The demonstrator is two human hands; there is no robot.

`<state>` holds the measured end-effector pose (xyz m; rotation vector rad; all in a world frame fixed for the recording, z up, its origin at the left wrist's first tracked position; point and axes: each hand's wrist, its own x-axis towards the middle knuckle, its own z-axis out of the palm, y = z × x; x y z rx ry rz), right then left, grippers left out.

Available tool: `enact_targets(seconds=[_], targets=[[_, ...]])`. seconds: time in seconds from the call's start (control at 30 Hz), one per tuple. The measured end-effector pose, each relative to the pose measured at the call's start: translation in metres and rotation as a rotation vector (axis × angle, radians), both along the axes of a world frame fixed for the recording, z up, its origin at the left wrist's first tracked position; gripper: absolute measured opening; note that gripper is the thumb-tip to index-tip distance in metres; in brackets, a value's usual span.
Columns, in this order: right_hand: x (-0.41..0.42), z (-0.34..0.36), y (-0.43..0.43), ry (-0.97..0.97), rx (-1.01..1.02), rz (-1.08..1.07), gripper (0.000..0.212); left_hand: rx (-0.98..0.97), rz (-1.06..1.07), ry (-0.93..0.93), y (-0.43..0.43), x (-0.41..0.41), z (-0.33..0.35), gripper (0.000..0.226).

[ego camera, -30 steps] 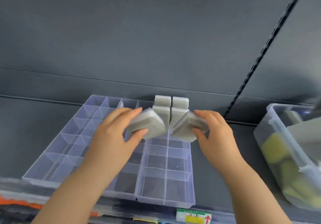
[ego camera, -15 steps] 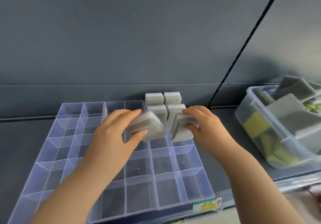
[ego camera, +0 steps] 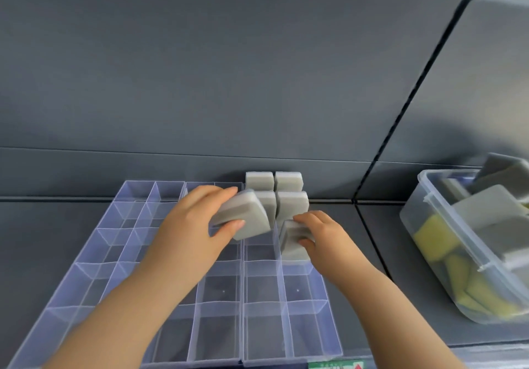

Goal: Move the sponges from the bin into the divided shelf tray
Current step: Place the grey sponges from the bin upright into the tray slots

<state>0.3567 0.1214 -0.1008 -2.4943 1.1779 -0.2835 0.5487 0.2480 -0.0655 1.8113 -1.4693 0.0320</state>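
The left hand [ego camera: 197,225] grips a tilted grey sponge [ego camera: 246,219] above the tray [ego camera: 263,325]. The right hand [ego camera: 326,237] pinches a second sponge [ego camera: 292,242] upright in a right-column compartment, just in front of four standing sponges [ego camera: 289,182]. The bin [ego camera: 423,242], off to the right, holds more.

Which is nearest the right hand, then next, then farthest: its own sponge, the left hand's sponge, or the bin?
1. Its own sponge, gripped by the right hand.
2. Sponge in the left hand, just left.
3. Bin, far right.
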Motion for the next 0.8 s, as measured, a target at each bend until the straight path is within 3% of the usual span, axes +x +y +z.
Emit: enact_targets(seconds=[0.4,0.8], targets=[[-0.006,-0.008,-0.007,-0.085,-0.002,0.057,0.04,0.279,-0.096,0.007,-0.035,-0.026,-0.01,0.044],[-0.007,-0.012,-0.011,-0.093,-0.011,0.078,0.04,0.411,-0.088,-0.017,-0.049,-0.03,-0.02,0.044]])
